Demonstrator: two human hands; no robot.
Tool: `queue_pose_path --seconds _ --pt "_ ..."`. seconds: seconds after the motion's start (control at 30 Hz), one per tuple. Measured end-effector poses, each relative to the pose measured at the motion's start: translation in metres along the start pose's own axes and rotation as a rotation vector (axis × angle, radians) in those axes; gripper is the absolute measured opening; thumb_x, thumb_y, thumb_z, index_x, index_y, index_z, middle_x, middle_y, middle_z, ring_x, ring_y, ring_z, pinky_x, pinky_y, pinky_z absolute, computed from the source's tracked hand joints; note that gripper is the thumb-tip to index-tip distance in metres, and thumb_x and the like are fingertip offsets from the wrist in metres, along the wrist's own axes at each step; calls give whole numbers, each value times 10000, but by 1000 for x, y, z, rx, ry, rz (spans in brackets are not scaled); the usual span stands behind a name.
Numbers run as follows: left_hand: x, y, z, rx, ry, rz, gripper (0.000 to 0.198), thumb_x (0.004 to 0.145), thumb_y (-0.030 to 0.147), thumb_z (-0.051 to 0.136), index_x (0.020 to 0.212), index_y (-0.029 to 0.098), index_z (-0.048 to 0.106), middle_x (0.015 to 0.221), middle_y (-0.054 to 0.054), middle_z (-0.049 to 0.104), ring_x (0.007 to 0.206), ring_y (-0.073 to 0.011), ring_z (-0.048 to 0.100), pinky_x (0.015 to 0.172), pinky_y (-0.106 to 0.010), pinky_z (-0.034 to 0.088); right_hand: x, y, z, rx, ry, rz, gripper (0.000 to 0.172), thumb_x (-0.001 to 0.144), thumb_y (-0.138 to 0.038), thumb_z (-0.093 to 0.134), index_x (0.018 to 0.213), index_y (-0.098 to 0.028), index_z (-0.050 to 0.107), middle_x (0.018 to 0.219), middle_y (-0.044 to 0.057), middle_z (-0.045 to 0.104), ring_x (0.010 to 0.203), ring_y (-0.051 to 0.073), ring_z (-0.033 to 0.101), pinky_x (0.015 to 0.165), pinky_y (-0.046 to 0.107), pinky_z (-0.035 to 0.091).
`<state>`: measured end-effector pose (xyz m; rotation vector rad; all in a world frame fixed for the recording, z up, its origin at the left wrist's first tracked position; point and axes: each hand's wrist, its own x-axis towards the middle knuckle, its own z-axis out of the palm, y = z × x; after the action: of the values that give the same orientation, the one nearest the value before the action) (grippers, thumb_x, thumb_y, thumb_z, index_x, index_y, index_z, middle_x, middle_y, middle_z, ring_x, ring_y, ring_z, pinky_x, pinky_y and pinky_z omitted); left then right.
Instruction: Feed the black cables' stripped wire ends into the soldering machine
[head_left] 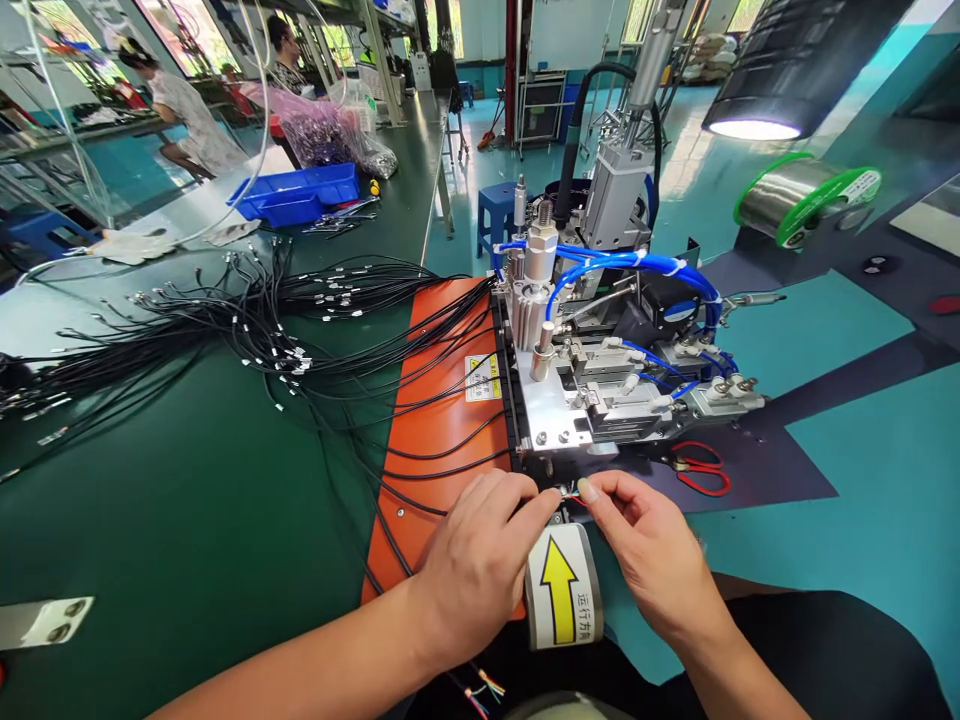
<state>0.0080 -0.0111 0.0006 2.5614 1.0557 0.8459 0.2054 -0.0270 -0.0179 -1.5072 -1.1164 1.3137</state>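
Note:
My left hand (484,535) is closed in a pinch at the front edge of the machine (555,400). Thin coloured wires (574,493) at a cable end show between its fingertips and those of my right hand (656,545). The right thumb and forefinger pinch the wires from the other side; fingers cover part of this join. Beneath my hands sits a rounded metal guide with a yellow arrow label (561,585). Black cables (442,455) run across the orange plate (442,360) into the machine's left side. Below, loose cable ends (480,690) show stripped coloured wires.
Bundles of black cables (217,320) with white connectors lie on the green table (225,500). Red-handled cutters (701,470) rest right of the machine. A solder wire spool (802,200) and a lamp (795,70) stand beyond. Behind are a blue bin (300,195) and two people.

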Motion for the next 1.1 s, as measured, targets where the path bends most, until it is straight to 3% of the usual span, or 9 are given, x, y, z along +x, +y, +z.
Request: queue_pose_path --seconds 1.1 --pt "0 -4 7 -8 -7 -86 236 972 137 509 1166 179 637 985 -74 594 894 -201 527 783 -338 487 4 5 11 46 76 73 421 881 -594 639 934 -177 665 798 3 600 698 130 499 610 237 418"
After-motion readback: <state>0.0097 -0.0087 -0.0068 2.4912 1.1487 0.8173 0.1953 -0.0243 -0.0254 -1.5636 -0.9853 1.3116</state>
